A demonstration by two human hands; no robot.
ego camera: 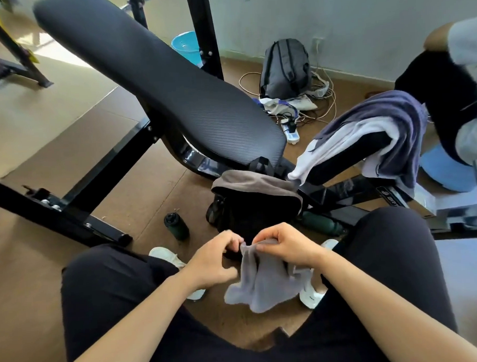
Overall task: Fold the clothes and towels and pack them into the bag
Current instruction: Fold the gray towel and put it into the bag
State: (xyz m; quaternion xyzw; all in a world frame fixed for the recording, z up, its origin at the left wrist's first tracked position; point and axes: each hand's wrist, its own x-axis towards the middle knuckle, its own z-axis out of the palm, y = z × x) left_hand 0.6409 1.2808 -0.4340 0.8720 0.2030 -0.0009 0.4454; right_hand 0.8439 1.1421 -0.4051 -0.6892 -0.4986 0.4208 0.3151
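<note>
A small grey towel [261,281] hangs between my knees, pinched at its top edge by my right hand [286,247]. My left hand [216,259] is beside it with fingers curled at the same top corner, gripping the cloth. Just beyond my hands a black bag [249,207] with a brown-grey flap stands open on the floor. A purple towel [379,114] and a white garment [347,143] lie draped over a black padded bar to the right.
A black inclined bench [151,83] fills the centre and left. A dark bottle [176,226] stands on the brown floor left of the bag. A grey backpack [284,66], cables and a power strip lie by the wall. Another person [457,94] sits at far right.
</note>
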